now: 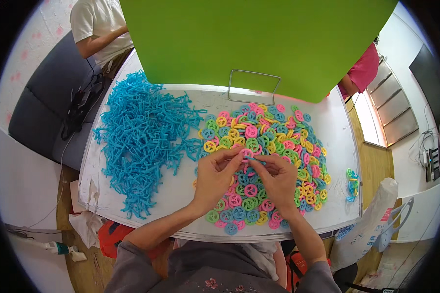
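Over the pile of wheels, both my hands meet at the middle of the table. My left hand [214,178] pinches a small pink spoked plastic wheel [246,154] between thumb and fingertips. My right hand [280,184] is closed at the wheel's right side, its fingertips on a thin blue plastic piece [250,158] that touches the wheel; most of this piece is hidden. Beneath and around my hands lie many loose wheels [250,202] in pink, yellow, green and blue. To the left spreads a large heap of thin blue plastic pieces [141,132].
A big green board [259,44] rises at the table's far side, with a wire stand [255,72] before it. Several coloured parts [352,184] lie by the right edge of the white table [339,146]. Other people sit far left and far right. A white sack [376,210] stands at right.
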Demonstrator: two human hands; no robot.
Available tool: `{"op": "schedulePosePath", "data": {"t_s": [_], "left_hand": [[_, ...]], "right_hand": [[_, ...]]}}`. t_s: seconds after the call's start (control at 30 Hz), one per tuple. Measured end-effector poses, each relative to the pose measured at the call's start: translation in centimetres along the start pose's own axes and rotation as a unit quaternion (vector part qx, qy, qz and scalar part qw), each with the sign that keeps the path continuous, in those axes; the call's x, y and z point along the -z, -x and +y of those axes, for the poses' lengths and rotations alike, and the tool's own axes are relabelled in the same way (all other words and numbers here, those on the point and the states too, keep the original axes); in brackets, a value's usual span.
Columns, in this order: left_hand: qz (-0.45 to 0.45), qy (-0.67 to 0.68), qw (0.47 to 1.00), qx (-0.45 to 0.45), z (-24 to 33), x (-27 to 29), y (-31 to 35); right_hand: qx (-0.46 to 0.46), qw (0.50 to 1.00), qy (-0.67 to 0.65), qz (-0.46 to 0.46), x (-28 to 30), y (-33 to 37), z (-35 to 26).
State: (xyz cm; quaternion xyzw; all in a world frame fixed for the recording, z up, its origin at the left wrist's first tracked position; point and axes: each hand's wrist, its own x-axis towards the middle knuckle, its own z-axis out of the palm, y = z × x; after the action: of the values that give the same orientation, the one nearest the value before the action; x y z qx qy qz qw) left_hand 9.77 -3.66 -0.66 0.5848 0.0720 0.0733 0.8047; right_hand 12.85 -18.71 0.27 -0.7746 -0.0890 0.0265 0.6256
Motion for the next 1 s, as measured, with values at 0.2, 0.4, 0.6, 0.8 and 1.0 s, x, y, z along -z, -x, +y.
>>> {"op": "schedulePosePath", "data": {"t_s": [0.2,0.4,0.6,0.8,1.0], "left_hand": [[-0.019,-0.037,0.999,0.008,-0.3,0.4,0.1],[-0.006,-0.136,0.990,-0.042,-0.3,0.2,0.4],[-0.019,-0.119,0.992,-0.047,0.2,-0.1,0.5],[-0.078,-0.084,0.991,-0.064,0.4,0.3,0.0],[-0.073,-0.082,0.992,-0.067,1.2,-0.8,0.5]], "right_hand": [[0.063,0.997,0.044,0.013,0.4,0.3,0.9],[0.035,0.999,-0.018,-0.001,0.3,0.1,1.0],[0.007,0.998,-0.057,-0.040,0.5,-0.2,1.0],[0.076,0.997,-0.018,-0.030,0.8,-0.1,0.1],[0.132,0.990,0.006,-0.047,1.5,-0.5,1.1]]}}
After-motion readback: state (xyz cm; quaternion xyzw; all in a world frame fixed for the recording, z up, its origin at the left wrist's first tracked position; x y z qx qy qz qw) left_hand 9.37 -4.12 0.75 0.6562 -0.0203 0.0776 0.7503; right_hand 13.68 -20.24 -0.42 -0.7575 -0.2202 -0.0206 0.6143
